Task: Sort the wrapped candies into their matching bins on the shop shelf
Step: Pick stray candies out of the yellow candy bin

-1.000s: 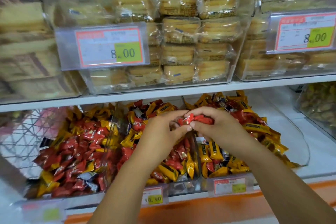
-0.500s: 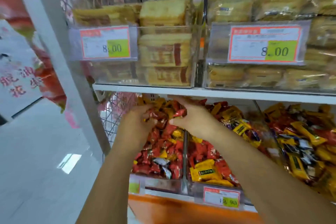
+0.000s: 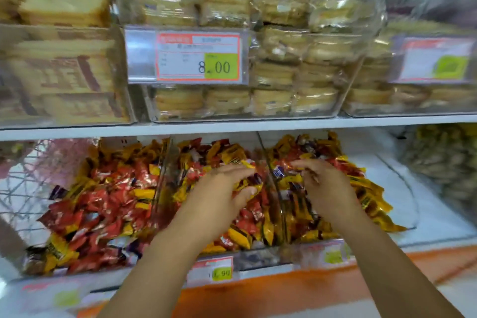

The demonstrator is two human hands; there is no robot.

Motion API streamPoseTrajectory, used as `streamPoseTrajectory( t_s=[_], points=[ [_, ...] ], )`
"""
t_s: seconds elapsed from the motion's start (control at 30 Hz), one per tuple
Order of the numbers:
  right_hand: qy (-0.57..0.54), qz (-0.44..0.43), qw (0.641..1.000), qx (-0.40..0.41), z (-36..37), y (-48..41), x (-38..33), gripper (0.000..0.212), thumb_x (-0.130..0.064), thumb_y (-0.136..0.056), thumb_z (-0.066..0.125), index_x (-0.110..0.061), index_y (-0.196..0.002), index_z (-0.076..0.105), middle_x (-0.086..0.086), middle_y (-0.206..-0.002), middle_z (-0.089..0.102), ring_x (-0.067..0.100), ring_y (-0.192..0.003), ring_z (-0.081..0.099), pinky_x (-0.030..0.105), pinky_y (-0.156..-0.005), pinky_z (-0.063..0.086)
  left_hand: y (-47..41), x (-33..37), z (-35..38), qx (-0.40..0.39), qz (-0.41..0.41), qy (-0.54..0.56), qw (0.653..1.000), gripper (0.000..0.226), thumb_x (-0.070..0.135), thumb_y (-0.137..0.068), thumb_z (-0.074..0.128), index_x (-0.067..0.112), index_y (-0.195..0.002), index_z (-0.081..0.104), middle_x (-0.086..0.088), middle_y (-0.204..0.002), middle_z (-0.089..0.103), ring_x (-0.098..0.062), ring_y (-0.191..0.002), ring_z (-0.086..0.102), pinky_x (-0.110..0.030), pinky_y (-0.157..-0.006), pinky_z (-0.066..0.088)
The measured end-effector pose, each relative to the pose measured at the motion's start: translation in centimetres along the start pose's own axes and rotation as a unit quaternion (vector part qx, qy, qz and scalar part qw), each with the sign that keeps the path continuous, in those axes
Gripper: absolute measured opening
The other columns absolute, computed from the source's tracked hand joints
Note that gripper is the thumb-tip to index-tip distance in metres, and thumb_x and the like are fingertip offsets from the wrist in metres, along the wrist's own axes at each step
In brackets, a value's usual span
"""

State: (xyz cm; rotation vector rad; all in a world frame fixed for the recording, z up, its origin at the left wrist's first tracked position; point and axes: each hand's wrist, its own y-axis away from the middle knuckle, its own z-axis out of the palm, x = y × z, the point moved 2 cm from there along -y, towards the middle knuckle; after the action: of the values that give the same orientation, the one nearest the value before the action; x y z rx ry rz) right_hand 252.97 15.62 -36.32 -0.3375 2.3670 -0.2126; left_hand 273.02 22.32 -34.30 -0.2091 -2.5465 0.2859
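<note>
Three clear bins on the lower shelf hold mixed red, yellow and dark wrapped candies: a left bin [image 3: 103,204], a middle bin [image 3: 219,155] and a right bin [image 3: 333,155]. My left hand [image 3: 219,196] reaches into the middle bin by the clear divider [image 3: 268,175]. A yellow candy [image 3: 244,184] sits pinched between its fingers and thumb. My right hand [image 3: 325,188] hovers over the right bin's pile with its fingers loosely spread and touching the wrappers, holding nothing that I can see. The frame is motion-blurred.
Above, a white shelf board [image 3: 232,125] carries clear boxes of wrapped cakes with a price tag [image 3: 198,57]. A wire basket [image 3: 23,188] stands at the far left, and a bin of pale snacks [image 3: 444,162] at the far right. Price labels [image 3: 219,271] line the lower shelf edge.
The view swung back right from the shelf's left end. Both hands left the left bin, no longer hold the red candies, separated, and now sit over the middle and right bins.
</note>
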Motion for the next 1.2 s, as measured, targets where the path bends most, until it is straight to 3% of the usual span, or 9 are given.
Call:
streamPoseTrajectory(
  t_s=[0.13,0.23,0.37,0.43,0.57,0.73,0.87,1.07,1.2],
  points=[
    [0.040,0.058,0.996,0.055,-3.9,-1.6,5.2,0.033,-0.005,-0.097,0.045,-0.022,-0.115,0.067,0.000,-0.100,0.057,0.011,-0.070,0.057,0.015,-0.052,0.032,-1.8,2.5,3.4,-0.007,0.032,-0.001,0.999,0.040,0.039,-0.096,0.051,0.037,-0.136,0.048,0.018,-0.146,0.039,0.001,-0.136,0.028,-0.008,-0.106,0.011],
    [0.040,0.076,0.995,0.059,-5.2,-3.1,7.3,0.034,-0.006,-0.098,0.043,-0.017,-0.124,0.062,0.008,-0.119,0.062,0.004,-0.062,0.051,0.010,-0.050,0.035,-2.9,2.7,4.8,-0.002,0.041,-0.005,0.999,0.042,0.042,-0.095,0.049,0.037,-0.137,0.047,0.021,-0.147,0.036,0.005,-0.139,0.018,-0.008,-0.107,0.002],
    [0.077,0.076,0.994,-0.006,-4.0,-4.7,8.3,0.038,-0.007,-0.096,0.049,-0.018,-0.132,0.056,0.011,-0.132,0.055,0.027,-0.109,0.057,0.029,-0.086,0.045,-3.9,2.2,6.0,-0.008,0.039,-0.003,0.999,0.043,0.047,-0.094,0.047,0.038,-0.137,0.046,0.023,-0.147,0.034,0.010,-0.137,0.013,-0.008,-0.107,0.000],
    [0.137,0.073,0.987,-0.048,-3.0,-5.0,8.6,0.040,-0.009,-0.093,0.055,-0.021,-0.131,0.056,0.012,-0.125,0.055,0.030,-0.115,0.050,0.032,-0.095,0.042,-4.3,1.8,6.1,-0.015,0.032,0.006,0.999,0.047,0.052,-0.091,0.046,0.039,-0.136,0.046,0.025,-0.147,0.032,0.010,-0.138,0.012,-0.007,-0.107,0.000],
    [0.150,0.095,0.982,-0.062,-2.7,-5.4,9.1,0.032,-0.014,-0.088,0.065,-0.020,-0.119,0.065,0.011,-0.120,0.051,0.027,-0.114,0.050,0.028,-0.096,0.041,-4.6,1.2,5.7,-0.012,0.016,0.018,1.000,0.058,0.062,-0.082,0.039,0.042,-0.136,0.045,0.028,-0.145,0.030,0.008,-0.139,0.015,-0.016,-0.112,0.009],
    [0.094,0.087,0.991,-0.032,-3.5,-5.6,9.2,0.038,0.001,-0.089,0.054,-0.019,-0.119,0.065,0.001,-0.123,0.051,0.018,-0.096,0.056,0.018,-0.072,0.040,-4.5,1.2,5.7,-0.009,0.011,0.023,1.000,0.051,0.055,-0.088,0.042,0.042,-0.137,0.044,0.028,-0.146,0.030,0.005,-0.139,0.020,-0.020,-0.114,0.014],
    [0.161,0.054,0.982,-0.085,-1.3,-5.4,9.2,0.043,-0.011,-0.092,0.058,-0.028,-0.131,0.056,0.002,-0.130,0.048,0.024,-0.126,0.037,0.031,-0.103,0.037,-4.3,1.3,5.7,-0.012,0.009,0.029,0.999,0.047,0.051,-0.091,0.045,0.041,-0.137,0.044,0.026,-0.148,0.029,0.004,-0.139,0.019,-0.021,-0.114,0.014],
    [0.079,0.060,0.995,0.001,-3.2,-5.2,8.6,0.025,-0.015,-0.092,0.061,-0.017,-0.116,0.066,0.003,-0.118,0.057,0.014,-0.097,0.054,0.015,-0.077,0.036,-4.6,1.7,5.6,-0.004,0.008,0.019,1.000,0.045,0.045,-0.093,0.050,0.038,-0.138,0.045,0.022,-0.147,0.033,0.001,-0.140,0.018,-0.018,-0.111,0.009],
    [0.048,0.063,0.996,0.038,-5.6,-5.0,9.0,0.024,-0.008,-0.098,0.048,-0.016,-0.117,0.060,0.005,-0.099,0.062,0.012,-0.061,0.051,0.013,-0.045,0.037,-4.7,2.2,5.9,0.000,0.009,0.017,1.000,0.046,0.045,-0.094,0.050,0.038,-0.138,0.044,0.022,-0.146,0.036,0.000,-0.140,0.017,-0.016,-0.109,0.005]
  ],
)
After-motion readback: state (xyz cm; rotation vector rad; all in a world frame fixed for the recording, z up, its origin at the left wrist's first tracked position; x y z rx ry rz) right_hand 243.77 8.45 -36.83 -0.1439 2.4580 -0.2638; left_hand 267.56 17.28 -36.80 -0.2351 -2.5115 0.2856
